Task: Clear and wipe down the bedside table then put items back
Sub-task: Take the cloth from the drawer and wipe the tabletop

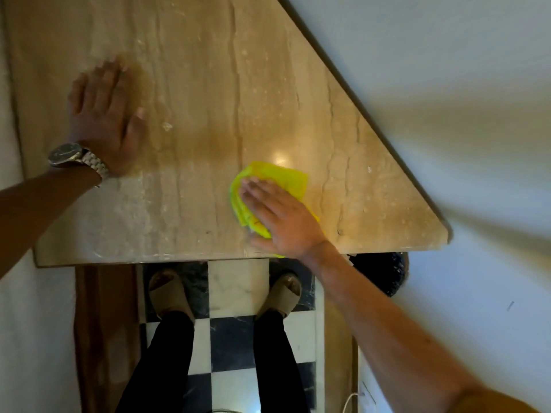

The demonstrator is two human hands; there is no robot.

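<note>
The bedside table top [208,84] is a beige marble slab with a slanted right edge, and nothing stands on it. A crumpled yellow cloth [277,177] lies near its front edge. My right hand [283,219] presses flat on the cloth with the fingers spread, pointing up and left. Flat on the bare marble at the left rests my left hand [104,120], palm down, with a metal watch [74,156] on its wrist.
A white wall [447,114] runs along the slanted right edge. A dark round object [384,269] sits under the table's right corner. My feet in beige slippers [170,293] stand on a black-and-white checkered floor [232,338]. A brown panel [104,323] is at the lower left.
</note>
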